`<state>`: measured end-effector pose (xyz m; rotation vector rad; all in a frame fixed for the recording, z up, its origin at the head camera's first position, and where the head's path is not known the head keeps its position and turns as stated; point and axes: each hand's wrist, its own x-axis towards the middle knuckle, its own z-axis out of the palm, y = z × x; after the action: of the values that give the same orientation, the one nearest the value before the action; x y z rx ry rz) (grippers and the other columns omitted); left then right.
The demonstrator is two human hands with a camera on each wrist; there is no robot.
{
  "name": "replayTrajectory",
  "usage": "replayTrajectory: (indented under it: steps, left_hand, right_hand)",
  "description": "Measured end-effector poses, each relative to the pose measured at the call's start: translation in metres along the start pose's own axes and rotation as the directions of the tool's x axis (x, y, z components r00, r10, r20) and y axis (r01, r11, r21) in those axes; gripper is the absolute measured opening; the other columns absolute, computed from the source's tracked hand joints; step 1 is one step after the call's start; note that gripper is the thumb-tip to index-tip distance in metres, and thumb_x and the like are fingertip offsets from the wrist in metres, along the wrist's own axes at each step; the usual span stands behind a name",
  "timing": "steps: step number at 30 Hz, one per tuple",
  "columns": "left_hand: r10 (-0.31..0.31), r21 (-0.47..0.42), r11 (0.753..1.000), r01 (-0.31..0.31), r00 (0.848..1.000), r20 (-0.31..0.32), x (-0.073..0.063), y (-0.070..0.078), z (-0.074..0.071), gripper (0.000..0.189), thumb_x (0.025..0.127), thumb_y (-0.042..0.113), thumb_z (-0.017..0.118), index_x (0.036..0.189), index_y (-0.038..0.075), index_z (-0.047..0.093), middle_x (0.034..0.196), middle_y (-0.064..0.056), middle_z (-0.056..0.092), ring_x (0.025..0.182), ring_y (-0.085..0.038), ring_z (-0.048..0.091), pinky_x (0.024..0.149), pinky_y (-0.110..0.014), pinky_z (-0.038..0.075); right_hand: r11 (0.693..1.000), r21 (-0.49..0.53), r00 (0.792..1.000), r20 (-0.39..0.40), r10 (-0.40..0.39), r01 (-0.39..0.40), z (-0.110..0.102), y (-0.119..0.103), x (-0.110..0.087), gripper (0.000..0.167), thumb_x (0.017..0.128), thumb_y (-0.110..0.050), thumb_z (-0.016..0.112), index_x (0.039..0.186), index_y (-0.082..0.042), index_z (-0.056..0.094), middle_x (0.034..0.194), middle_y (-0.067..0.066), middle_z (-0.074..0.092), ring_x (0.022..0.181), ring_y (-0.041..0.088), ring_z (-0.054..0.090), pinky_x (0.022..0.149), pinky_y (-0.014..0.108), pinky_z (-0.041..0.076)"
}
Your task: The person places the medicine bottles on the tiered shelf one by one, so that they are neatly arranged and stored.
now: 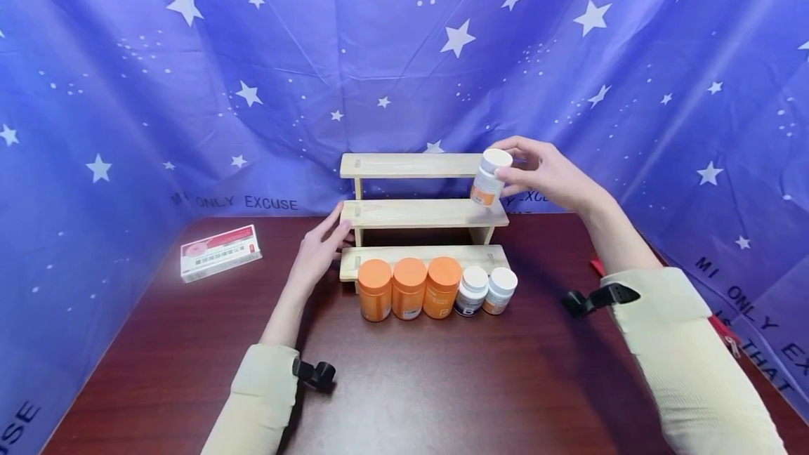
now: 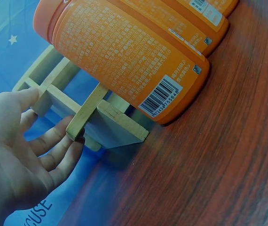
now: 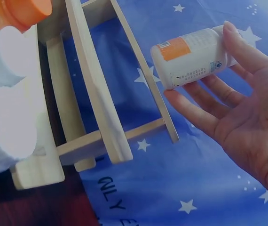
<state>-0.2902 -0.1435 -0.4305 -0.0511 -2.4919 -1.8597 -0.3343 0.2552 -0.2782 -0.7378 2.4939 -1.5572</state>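
A three-tier wooden rack (image 1: 417,213) stands on the table. My left hand (image 1: 319,251) holds its left end, with bent fingers on the plank ends (image 2: 84,113). The right hand (image 1: 546,174) grips a white pill bottle (image 1: 488,185) with an orange label, between thumb and fingers. That bottle (image 3: 190,56) is upright over the right end of the middle tier; in the right wrist view it appears apart from the wood. In front of the bottom tier stand several orange bottles (image 1: 409,290) and two smaller white-capped bottles (image 1: 472,290).
A flat white and red box (image 1: 220,253) lies at the left of the dark wood table (image 1: 404,385). A blue star-patterned cloth (image 1: 404,41) hangs behind and at both sides. Something red (image 1: 725,332) lies by the right sleeve.
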Motion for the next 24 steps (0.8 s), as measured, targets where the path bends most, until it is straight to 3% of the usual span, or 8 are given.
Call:
replayTrajectory:
  steps: [5,13,24]
  left_hand:
    - [0.004,-0.006,1.000,-0.004,1.000,0.005,0.001,-0.002,0.000,0.063,0.103,0.056,0.055,0.159,0.038,0.035,0.119,-0.024,0.073,0.109,-0.032,0.068,0.094,-0.046,0.060]
    - [-0.004,0.004,1.000,0.004,1.000,0.000,0.001,-0.001,0.000,0.064,0.102,0.058,0.055,0.159,0.039,0.034,0.120,-0.023,0.073,0.112,-0.034,0.068,0.096,-0.048,0.059]
    - [-0.005,0.012,1.000,0.005,1.000,0.001,-0.001,0.000,-0.001,0.063,0.102,0.058,0.054,0.159,0.042,0.033,0.130,-0.021,0.069,0.113,-0.033,0.068,0.097,-0.047,0.060]
  right_hand:
    - [1.000,0.021,1.000,0.004,0.012,-0.012,0.006,-0.008,0.017,0.034,0.101,-0.015,0.066,0.134,-0.010,0.059,0.118,0.001,0.066,0.106,0.017,0.070,0.083,0.041,0.065]
    - [1.000,0.007,0.999,0.029,0.016,-0.016,0.016,-0.024,0.038,0.034,0.100,-0.018,0.068,0.133,-0.013,0.060,0.120,0.007,0.064,0.108,0.022,0.067,0.087,0.048,0.064]
    - [1.000,0.020,0.999,0.047,0.016,-0.017,0.034,-0.041,0.068,0.037,0.100,-0.023,0.069,0.134,-0.016,0.060,0.122,0.008,0.062,0.111,0.023,0.066,0.088,0.042,0.064]
